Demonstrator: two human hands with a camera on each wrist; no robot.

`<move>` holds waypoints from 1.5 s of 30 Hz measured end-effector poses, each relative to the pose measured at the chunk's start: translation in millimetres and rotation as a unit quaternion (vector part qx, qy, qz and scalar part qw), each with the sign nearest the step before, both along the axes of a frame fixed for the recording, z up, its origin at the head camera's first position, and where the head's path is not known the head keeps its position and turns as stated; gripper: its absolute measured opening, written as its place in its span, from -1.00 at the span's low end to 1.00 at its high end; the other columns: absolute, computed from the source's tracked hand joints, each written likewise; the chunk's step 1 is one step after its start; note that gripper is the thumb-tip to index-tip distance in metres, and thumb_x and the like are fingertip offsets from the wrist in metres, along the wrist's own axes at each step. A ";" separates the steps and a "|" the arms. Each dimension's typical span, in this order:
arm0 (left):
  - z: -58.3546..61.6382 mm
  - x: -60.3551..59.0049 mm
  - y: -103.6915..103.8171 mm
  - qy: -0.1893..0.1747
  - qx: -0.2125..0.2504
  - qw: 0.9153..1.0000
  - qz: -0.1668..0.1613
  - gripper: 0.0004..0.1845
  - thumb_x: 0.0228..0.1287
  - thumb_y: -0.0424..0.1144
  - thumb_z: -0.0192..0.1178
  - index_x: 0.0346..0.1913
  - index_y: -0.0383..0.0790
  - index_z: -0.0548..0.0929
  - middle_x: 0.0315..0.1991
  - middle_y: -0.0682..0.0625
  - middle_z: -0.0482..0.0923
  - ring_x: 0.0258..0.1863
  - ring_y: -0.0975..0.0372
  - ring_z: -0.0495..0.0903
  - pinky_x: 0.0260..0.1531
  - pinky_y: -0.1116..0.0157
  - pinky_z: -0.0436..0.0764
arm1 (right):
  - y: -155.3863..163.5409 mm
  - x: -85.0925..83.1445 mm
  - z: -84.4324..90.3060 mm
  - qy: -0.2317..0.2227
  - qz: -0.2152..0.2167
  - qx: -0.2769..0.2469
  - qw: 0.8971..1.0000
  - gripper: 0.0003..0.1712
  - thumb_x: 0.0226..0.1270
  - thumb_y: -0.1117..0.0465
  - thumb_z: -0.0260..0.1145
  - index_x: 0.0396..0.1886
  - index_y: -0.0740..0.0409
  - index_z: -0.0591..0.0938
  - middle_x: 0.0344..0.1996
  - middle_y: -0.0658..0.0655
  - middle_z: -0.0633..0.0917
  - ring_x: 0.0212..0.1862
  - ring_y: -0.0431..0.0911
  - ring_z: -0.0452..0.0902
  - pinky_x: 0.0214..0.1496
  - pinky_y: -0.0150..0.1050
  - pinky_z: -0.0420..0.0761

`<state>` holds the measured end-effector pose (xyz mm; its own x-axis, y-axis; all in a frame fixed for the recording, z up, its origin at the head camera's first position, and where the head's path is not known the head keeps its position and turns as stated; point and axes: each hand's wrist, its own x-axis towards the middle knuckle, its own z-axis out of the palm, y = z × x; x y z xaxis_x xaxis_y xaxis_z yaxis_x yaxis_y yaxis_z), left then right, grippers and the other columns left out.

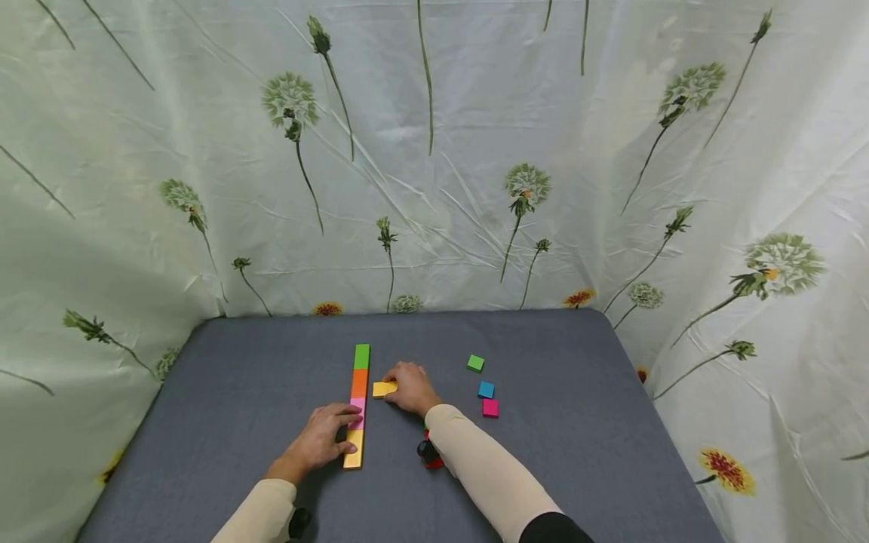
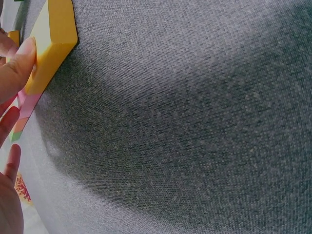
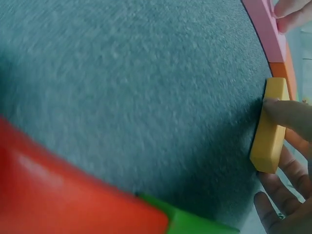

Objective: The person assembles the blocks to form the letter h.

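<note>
Green, orange, pink and yellow blocks lie end to end in a row (image 1: 358, 403) on the grey table (image 1: 237, 377). My left hand (image 1: 337, 428) rests flat on the near part of the row, fingers over the pink block (image 1: 357, 407). In the left wrist view its thumb (image 2: 17, 66) presses the side of the row's yellow end block (image 2: 51, 41). My right hand (image 1: 405, 385) pinches a loose yellow block (image 1: 384, 389) just right of the orange block (image 1: 360, 382). The right wrist view shows one finger (image 3: 290, 113) on that yellow block (image 3: 270, 131), which stands on edge against the row.
Three loose blocks lie to the right: green (image 1: 475, 363), blue (image 1: 486, 390) and pink (image 1: 490, 408). A red and black thing (image 1: 429, 453) sits under my right forearm. Floral curtains (image 1: 475, 188) close off the table's back and both sides.
</note>
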<state>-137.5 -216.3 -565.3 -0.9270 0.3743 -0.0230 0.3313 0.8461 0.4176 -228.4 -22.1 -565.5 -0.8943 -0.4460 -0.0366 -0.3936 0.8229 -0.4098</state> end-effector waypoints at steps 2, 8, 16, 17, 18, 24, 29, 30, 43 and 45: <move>0.3 -0.3 0.2 -0.005 0.002 1.000 0.003 -0.46 -0.11 -0.22 0.53 0.01 -0.32 0.67 0.07 -0.13 0.55 0.11 -0.02 0.49 0.18 -0.05 0.33 | -1.6 0.5 -1.2 -0.001 -0.004 -0.002 1.000 -0.72 0.09 0.07 0.50 -0.17 0.00 0.75 -0.25 -0.05 0.64 -0.14 -0.15 0.51 -0.03 -0.22 0.42; 0.1 -0.7 1.3 0.014 -0.003 1.000 -0.010 -0.48 -0.13 -0.24 0.54 -0.02 -0.32 0.69 0.04 -0.13 0.57 0.08 -0.01 0.50 0.13 -0.05 0.36 | -4.8 4.5 -2.8 -0.009 -0.013 -0.023 1.000 -0.71 0.11 0.10 0.49 -0.15 0.03 0.74 -0.23 -0.02 0.64 -0.10 -0.11 0.51 0.03 -0.16 0.42; -0.9 -0.2 2.4 0.012 -0.001 1.000 -0.009 -0.46 -0.12 -0.24 0.54 -0.01 -0.36 0.67 0.04 -0.14 0.56 0.08 -0.01 0.50 0.15 -0.05 0.35 | -7.0 8.2 -1.9 -0.017 -0.021 -0.034 0.999 -0.69 0.14 0.10 0.47 -0.10 0.05 0.73 -0.20 0.00 0.63 -0.11 -0.10 0.48 0.03 -0.18 0.41; -1.2 -0.4 2.2 0.011 -0.001 1.000 -0.008 -0.46 -0.12 -0.24 0.54 0.00 -0.36 0.67 0.04 -0.14 0.56 0.09 -0.01 0.50 0.15 -0.05 0.35 | -7.3 8.2 -2.2 -0.018 -0.023 -0.034 0.999 -0.68 0.15 0.10 0.47 -0.09 0.05 0.73 -0.20 0.00 0.63 -0.11 -0.10 0.47 0.03 -0.18 0.41; -1.0 -0.5 2.0 0.011 -0.001 1.000 -0.007 -0.46 -0.13 -0.24 0.54 -0.01 -0.36 0.67 0.04 -0.14 0.56 0.09 -0.01 0.50 0.15 -0.04 0.35 | -7.7 8.2 -2.6 -0.018 -0.025 -0.034 0.999 -0.68 0.15 0.09 0.46 -0.08 0.05 0.73 -0.20 0.00 0.63 -0.11 -0.11 0.47 0.03 -0.18 0.41; -1.0 -0.6 -0.2 0.016 -0.003 1.000 -0.012 -0.47 -0.13 -0.25 0.53 -0.02 -0.36 0.68 0.03 -0.13 0.56 0.08 0.00 0.51 0.14 -0.05 0.35 | -9.4 8.1 -5.5 -0.011 -0.027 -0.041 0.999 -0.67 0.16 0.09 0.45 -0.07 0.05 0.73 -0.21 -0.01 0.62 -0.13 -0.11 0.47 -0.01 -0.20 0.41; -0.4 -0.2 -0.7 0.022 -0.004 1.000 -0.018 -0.48 -0.12 -0.23 0.53 -0.02 -0.35 0.68 0.02 -0.13 0.57 0.06 0.00 0.51 0.12 -0.05 0.36 | -10.2 9.6 -5.1 -0.011 -0.026 -0.044 0.999 -0.67 0.15 0.09 0.47 -0.08 0.05 0.73 -0.22 -0.01 0.62 -0.14 -0.11 0.47 -0.01 -0.20 0.41; -0.3 -0.2 -0.5 0.021 -0.003 1.000 -0.016 -0.48 -0.12 -0.23 0.53 -0.02 -0.35 0.68 0.02 -0.13 0.57 0.06 0.00 0.51 0.12 -0.04 0.36 | -10.6 9.8 -4.8 -0.013 -0.026 -0.045 0.999 -0.67 0.15 0.10 0.47 -0.08 0.05 0.73 -0.22 0.00 0.62 -0.14 -0.10 0.47 -0.01 -0.20 0.41; -0.2 0.9 -0.4 0.010 0.006 1.000 -0.006 -0.48 -0.13 -0.24 0.53 -0.02 -0.35 0.68 0.04 -0.13 0.56 0.08 0.00 0.50 0.14 -0.05 0.34 | -12.6 12.9 -6.1 -0.018 -0.034 -0.051 0.998 -0.67 0.15 0.08 0.47 -0.09 0.04 0.73 -0.25 -0.01 0.61 -0.14 -0.11 0.46 0.01 -0.21 0.41; -0.6 1.0 -0.7 0.013 0.008 1.000 -0.006 -0.48 -0.13 -0.24 0.54 -0.03 -0.36 0.68 0.03 -0.13 0.57 0.07 -0.01 0.51 0.13 -0.05 0.34 | -12.6 12.1 -7.1 -0.020 -0.033 -0.052 0.998 -0.66 0.14 0.08 0.47 -0.08 0.04 0.72 -0.24 -0.01 0.61 -0.14 -0.11 0.46 0.01 -0.20 0.41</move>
